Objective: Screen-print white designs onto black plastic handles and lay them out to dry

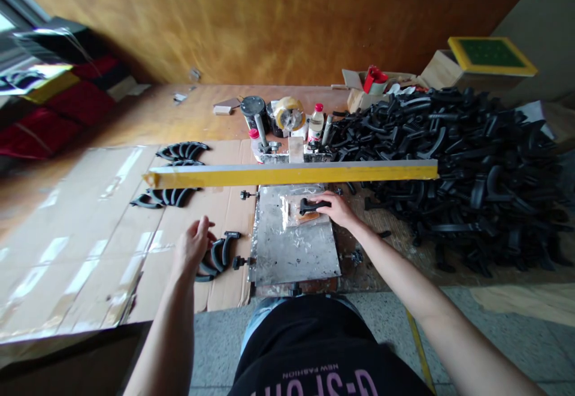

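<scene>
My right hand (335,207) grips one end of a black curved plastic handle (309,206), fingers closed around it. This piece is over a small clear-wrapped block (291,211) on a scuffed metal plate (287,246). To the left, my left hand (197,239) hovers by a short row of similar black handles (218,255) on the cardboard (175,252). Its fingers are loosely bent and apart, with nothing visible in them; the fingertips are partly hidden. A long yellow-and-grey bar (291,174) spans the view just beyond both hands.
A large heap of black handles (449,144) covers the right side. More handles (173,197) lie in rows at left. Behind the bar stand a dark can (254,108), a tape roll (288,114) and a red-capped bottle (316,121). Black knobs (240,262) jut beside the plate.
</scene>
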A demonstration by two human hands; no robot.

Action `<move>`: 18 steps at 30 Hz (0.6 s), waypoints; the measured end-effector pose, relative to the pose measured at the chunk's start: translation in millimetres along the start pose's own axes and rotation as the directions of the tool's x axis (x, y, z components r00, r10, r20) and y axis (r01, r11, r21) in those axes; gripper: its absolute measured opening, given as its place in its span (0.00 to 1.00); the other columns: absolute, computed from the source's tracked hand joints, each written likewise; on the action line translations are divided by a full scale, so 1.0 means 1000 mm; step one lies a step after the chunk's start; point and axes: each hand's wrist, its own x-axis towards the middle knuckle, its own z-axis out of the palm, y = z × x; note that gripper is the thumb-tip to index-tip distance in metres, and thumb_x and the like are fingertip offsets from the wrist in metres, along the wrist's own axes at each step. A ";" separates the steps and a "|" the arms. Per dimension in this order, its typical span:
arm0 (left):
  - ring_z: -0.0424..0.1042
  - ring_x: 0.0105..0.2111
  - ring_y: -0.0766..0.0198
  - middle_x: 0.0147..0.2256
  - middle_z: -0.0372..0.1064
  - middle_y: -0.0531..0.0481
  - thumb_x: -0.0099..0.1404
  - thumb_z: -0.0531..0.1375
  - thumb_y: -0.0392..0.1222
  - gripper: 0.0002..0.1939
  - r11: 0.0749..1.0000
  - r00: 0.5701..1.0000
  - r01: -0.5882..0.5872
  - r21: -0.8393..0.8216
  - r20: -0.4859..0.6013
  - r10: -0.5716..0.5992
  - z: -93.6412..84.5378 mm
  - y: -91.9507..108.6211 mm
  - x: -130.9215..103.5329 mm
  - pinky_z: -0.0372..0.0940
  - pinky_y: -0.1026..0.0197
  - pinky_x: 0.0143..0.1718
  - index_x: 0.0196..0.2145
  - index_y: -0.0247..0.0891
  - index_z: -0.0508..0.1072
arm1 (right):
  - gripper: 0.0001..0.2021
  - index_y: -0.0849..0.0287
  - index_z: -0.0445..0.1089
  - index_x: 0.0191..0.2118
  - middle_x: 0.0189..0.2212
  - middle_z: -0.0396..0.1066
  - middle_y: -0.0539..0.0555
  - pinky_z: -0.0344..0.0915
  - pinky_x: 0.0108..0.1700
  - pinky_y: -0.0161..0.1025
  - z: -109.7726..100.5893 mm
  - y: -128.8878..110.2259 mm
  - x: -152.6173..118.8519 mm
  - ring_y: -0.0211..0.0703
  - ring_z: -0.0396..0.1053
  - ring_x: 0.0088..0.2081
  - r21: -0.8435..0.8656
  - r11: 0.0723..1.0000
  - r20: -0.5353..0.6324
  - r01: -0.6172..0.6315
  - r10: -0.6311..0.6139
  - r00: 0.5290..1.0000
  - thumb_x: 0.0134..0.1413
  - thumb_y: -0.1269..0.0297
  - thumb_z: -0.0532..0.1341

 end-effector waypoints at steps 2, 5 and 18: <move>0.65 0.18 0.66 0.19 0.67 0.54 0.65 0.51 0.63 0.25 0.964 0.984 -0.176 -0.197 -0.060 0.168 0.013 0.054 -0.001 0.61 0.65 0.21 0.40 0.39 0.73 | 0.13 0.56 0.78 0.43 0.40 0.72 0.53 0.65 0.51 0.43 0.025 -0.004 0.004 0.43 0.68 0.44 -0.114 0.988 0.029 0.107 -0.105 0.994 0.54 0.77 0.63; 0.65 0.19 0.68 0.21 0.67 0.53 0.68 0.50 0.57 0.21 0.847 0.927 -0.375 -0.376 -0.170 0.335 0.025 0.123 -0.011 0.62 0.65 0.23 0.38 0.37 0.73 | 0.14 0.55 0.77 0.47 0.40 0.71 0.55 0.64 0.51 0.45 0.044 -0.001 0.003 0.46 0.65 0.45 -0.310 0.931 0.038 0.192 -0.190 0.981 0.57 0.75 0.62; 0.66 0.20 0.67 0.20 0.67 0.53 0.70 0.47 0.55 0.24 0.788 0.916 -0.400 -0.468 -0.222 0.334 0.040 0.166 -0.033 0.62 0.66 0.20 0.41 0.36 0.74 | 0.23 0.54 0.67 0.60 0.60 0.66 0.60 0.56 0.61 0.54 0.061 -0.029 0.005 0.54 0.58 0.62 -0.489 0.781 0.268 0.388 -0.289 0.919 0.62 0.55 0.61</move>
